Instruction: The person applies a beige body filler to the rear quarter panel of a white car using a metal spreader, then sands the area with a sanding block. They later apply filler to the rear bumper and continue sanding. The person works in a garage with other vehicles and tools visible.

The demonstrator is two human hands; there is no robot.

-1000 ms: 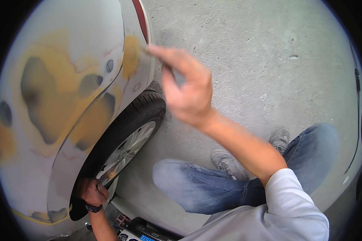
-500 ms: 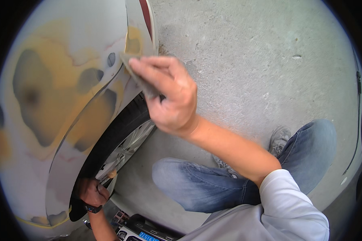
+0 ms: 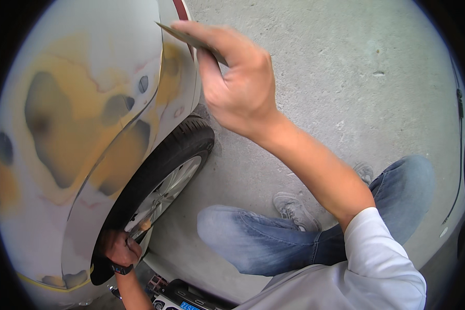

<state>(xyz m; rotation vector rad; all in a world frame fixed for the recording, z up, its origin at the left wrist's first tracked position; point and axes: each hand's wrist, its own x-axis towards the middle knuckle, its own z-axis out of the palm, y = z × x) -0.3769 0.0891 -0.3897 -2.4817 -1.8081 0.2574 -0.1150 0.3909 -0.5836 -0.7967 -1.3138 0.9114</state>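
My right hand (image 3: 243,77) pinches a thin, stiff, grey-green sheet of sandpaper (image 3: 204,45) between thumb and fingers. It is raised by the rear edge of a car body panel (image 3: 88,170), near a red tail light (image 3: 181,9). The sheet's tip overlaps the panel edge in view; I cannot tell whether it touches. The panel is pale, with sanded yellow and dark grey patches and a curved seam. Lower left, my left hand (image 3: 122,249), wearing a dark wristwatch, is curled on the tire (image 3: 155,173) under the wheel arch. Its fingertips are partly hidden.
A silver wheel rim (image 3: 178,178) sits inside the tire. My bent legs in jeans (image 3: 263,232) and grey shoes (image 3: 296,211) are on the concrete floor (image 3: 305,67). At the bottom stands a small white vehicle-like object with a blue plate (image 3: 190,306). A dark cable (image 3: 460,129) runs along the right.
My right hand has moved up and slightly right with the sandpaper, from beside the wheel arch toward the tail light, uncovering more tire. My left hand has stayed on the tire.
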